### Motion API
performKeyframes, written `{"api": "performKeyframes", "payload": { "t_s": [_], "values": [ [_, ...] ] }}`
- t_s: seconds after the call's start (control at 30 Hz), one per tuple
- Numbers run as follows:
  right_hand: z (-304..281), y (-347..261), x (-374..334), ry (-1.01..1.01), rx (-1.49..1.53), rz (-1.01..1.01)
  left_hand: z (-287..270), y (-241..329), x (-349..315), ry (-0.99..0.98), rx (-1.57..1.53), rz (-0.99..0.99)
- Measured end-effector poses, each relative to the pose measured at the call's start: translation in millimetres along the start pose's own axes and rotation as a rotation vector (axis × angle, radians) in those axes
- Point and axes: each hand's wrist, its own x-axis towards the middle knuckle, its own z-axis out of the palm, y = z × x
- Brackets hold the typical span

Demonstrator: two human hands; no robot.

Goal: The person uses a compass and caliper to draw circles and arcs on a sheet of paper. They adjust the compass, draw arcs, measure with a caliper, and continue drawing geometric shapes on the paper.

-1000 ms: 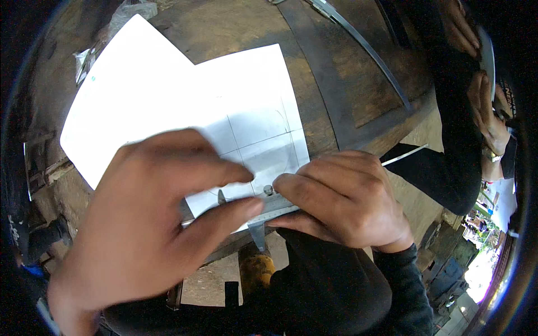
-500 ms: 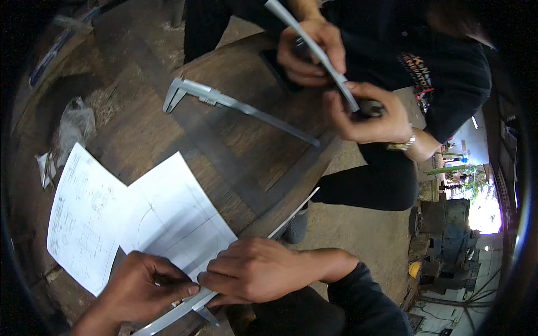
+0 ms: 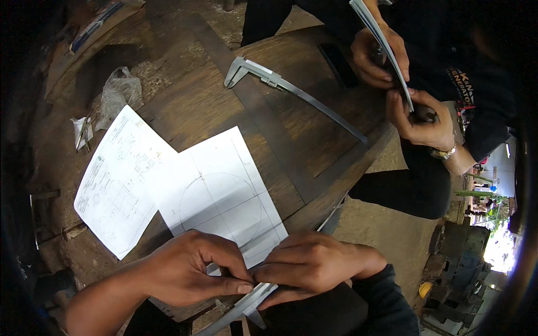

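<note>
A metal vernier caliper (image 3: 245,307) lies slantwise between my hands at the bottom, its beam running down to the lower edge. My left hand (image 3: 196,267) pinches it, thumb and forefinger together near its upper end. My right hand (image 3: 314,263) is closed round that end from the other side, fingers curled over it. Whether a small piece sits between the fingers is hidden. Just beyond my hands lies a white sheet with a drawn circle and crossed lines (image 3: 221,196). Left of it is a curled sheet with technical drawings (image 3: 120,185).
A second vernier caliper (image 3: 297,92) lies on the dark wooden table (image 3: 185,101). Across it, a co-worker's hands (image 3: 420,117) hold a thin flat piece (image 3: 386,50) edge-on. A dark flat rectangle (image 3: 338,64) lies beside them, a crumpled plastic bag (image 3: 120,92) far left.
The whole view has shifted, so the table, papers and co-worker appear farther right. Both my hands keep hold of the caliper, and more of my left hand and forearm shows.
</note>
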Motion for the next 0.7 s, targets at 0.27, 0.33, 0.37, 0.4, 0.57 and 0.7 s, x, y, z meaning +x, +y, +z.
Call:
{"api": "performKeyframes", "payload": {
  "t_s": [0.27, 0.33, 0.37, 0.4, 0.57, 0.7],
  "values": [
    [-9, 5, -8, 0.068, -0.062, 0.126, 1, -38, -32, 0.431, 0.009, -0.037],
    [-20, 25, -15, 0.13, -0.265, 0.239, -20, -62, -50, 0.908, -0.31, 0.011],
    [-24, 43, -14, 0.161, -0.363, 0.318, -25, -75, -61, 1.073, -0.515, -0.166],
    [-25, 63, -11, 0.178, -0.407, 0.343, -22, -89, -69, 1.126, -0.666, -0.141],
    [-30, 133, -2, 0.099, -0.409, 0.361, -21, -139, -67, 0.966, -0.092, -0.058],
    [-23, 155, 3, 0.108, -0.432, 0.367, -11, -143, -45, 1.155, -0.023, -0.123]
  ]
}}
